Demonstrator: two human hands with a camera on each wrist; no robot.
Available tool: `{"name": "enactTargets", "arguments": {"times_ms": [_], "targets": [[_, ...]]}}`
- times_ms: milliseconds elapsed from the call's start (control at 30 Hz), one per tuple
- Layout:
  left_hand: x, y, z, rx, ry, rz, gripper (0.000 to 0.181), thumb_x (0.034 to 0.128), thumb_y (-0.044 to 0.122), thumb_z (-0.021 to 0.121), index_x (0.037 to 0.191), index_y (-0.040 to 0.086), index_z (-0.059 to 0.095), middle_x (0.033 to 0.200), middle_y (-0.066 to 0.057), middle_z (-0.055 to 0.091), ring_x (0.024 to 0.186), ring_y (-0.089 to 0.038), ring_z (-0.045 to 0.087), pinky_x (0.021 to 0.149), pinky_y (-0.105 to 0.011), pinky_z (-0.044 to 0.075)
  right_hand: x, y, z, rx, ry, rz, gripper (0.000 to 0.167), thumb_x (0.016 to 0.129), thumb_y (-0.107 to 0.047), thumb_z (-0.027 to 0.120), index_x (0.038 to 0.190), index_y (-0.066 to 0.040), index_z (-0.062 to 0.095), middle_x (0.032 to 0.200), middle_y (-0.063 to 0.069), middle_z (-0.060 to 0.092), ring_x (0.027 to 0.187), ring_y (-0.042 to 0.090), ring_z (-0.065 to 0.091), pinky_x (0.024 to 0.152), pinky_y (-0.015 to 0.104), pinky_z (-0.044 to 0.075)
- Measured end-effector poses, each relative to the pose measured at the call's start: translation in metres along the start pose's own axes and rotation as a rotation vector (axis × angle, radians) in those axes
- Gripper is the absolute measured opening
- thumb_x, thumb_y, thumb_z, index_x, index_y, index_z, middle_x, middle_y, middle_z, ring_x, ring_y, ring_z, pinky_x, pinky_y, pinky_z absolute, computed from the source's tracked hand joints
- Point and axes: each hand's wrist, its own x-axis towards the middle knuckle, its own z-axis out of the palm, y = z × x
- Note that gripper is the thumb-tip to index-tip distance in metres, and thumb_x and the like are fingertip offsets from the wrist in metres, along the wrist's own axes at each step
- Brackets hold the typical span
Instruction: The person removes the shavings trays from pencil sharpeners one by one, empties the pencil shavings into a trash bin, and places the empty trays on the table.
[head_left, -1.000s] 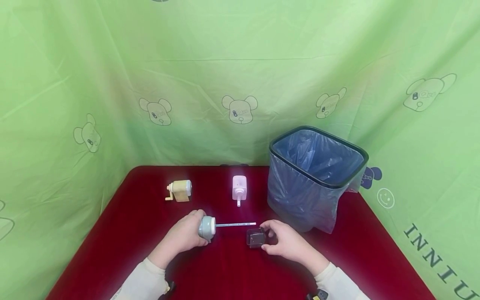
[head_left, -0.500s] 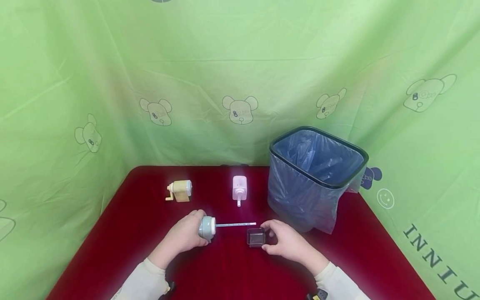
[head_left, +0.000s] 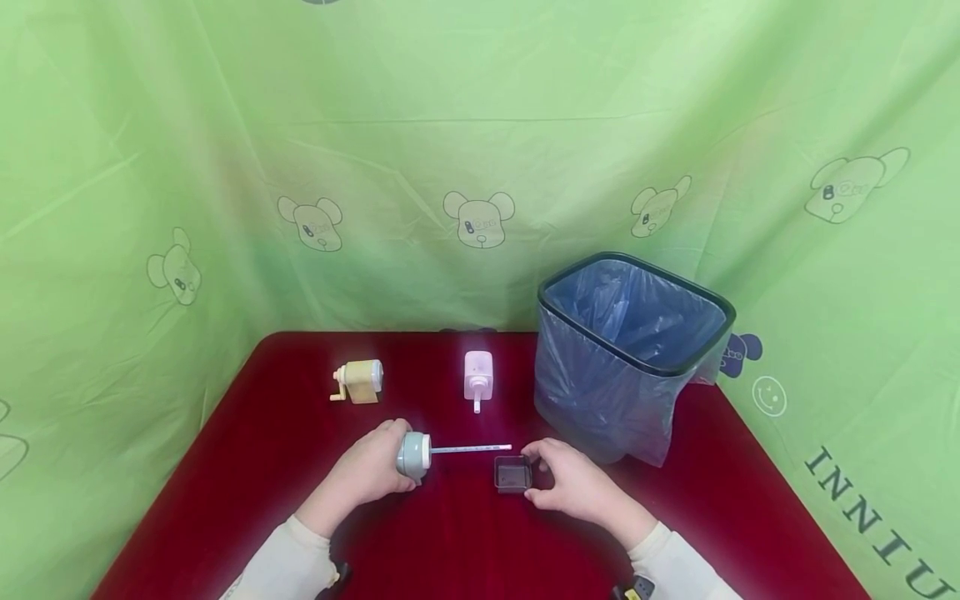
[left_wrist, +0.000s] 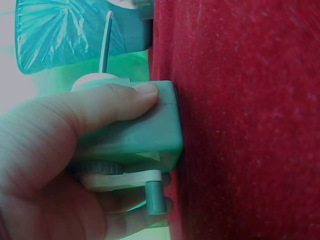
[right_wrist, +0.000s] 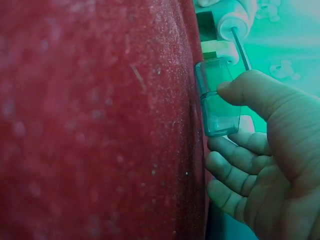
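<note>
My left hand (head_left: 367, 475) grips a grey-green crank pencil sharpener (head_left: 412, 456) on its side, thumb along the top face in the left wrist view. Its crank handle (left_wrist: 156, 197) shows below the body there. A pencil (head_left: 471, 449) sticks out of the sharpener's white front, pointing right. My right hand (head_left: 573, 483) holds a small see-through box (head_left: 513, 475) between thumb and fingers, close to the red cloth. The open side of the box shows in the head view. It is apart from the pencil and sharpener.
Behind the hands lie a yellow crank sharpener (head_left: 362, 382) and a pink bottle-shaped thing (head_left: 478, 375) with a short stem. A black-rimmed bin (head_left: 637, 367) lined with a clear bag stands right of them. Green printed cloth (head_left: 480, 150) hangs around the red table (head_left: 450, 542).
The box in my right hand has turned slightly, so its open side now faces the head view more. My left hand, the sharpener and the pencil have stayed in place.
</note>
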Motion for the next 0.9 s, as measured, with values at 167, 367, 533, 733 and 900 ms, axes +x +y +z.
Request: {"name": "enactTargets", "arguments": {"times_ms": [167,367,533,733,900], "targets": [[-0.0001,0.0006,-0.0008,-0.001,-0.001,0.0,0.071,0.0604,0.023,0.099,0.117,0.011,0.059,0.102,-0.001,0.062,0.085,-0.019,0.059,0.072,-0.038,0.056,0.0005,0.0012,0.0013,-0.018,0.004,-0.015,0.054,0.076,-0.027,0.088,0.122,-0.012,0.064,0.111,-0.006,0.066,0.094,0.01,0.061,0.087,0.033,0.056],[-0.0002,0.0013,-0.001,0.0,-0.002,-0.001,0.071,0.0605,0.022,0.099,0.117,0.011,0.059,0.103,-0.002,0.062,0.085,-0.019,0.059,0.073,-0.038,0.056,0.0004,0.0017,0.0017,-0.019,0.006,-0.022,0.053,0.076,-0.026,0.087,0.121,-0.012,0.064,0.11,-0.006,0.065,0.095,0.01,0.06,0.088,0.033,0.056],[-0.0002,0.0029,-0.0022,0.001,-0.006,0.001,0.071,0.0608,0.022,0.099,0.118,0.01,0.059,0.103,-0.003,0.062,0.085,-0.019,0.059,0.074,-0.039,0.056,0.0002,0.0003,0.001,-0.012,0.0,-0.018,0.053,0.077,-0.026,0.086,0.122,-0.012,0.064,0.111,-0.006,0.065,0.096,0.01,0.061,0.088,0.033,0.056],[-0.0011,0.0056,-0.0044,-0.005,-0.007,0.0,0.071,0.0605,0.02,0.099,0.118,0.008,0.059,0.102,-0.003,0.062,0.085,-0.019,0.059,0.075,-0.039,0.056,-0.0003,0.0011,0.0018,-0.007,0.009,-0.027,0.052,0.077,-0.024,0.086,0.122,-0.012,0.064,0.11,-0.006,0.065,0.095,0.01,0.061,0.087,0.032,0.056],[-0.0011,0.0045,-0.0045,-0.019,-0.007,-0.008,0.072,0.0606,0.021,0.099,0.119,0.008,0.059,0.104,-0.003,0.063,0.087,-0.02,0.059,0.075,-0.04,0.057,-0.0005,0.0009,0.001,0.0,0.01,-0.025,0.051,0.077,-0.024,0.086,0.123,-0.012,0.064,0.11,-0.006,0.065,0.095,0.011,0.061,0.087,0.032,0.056]]}}
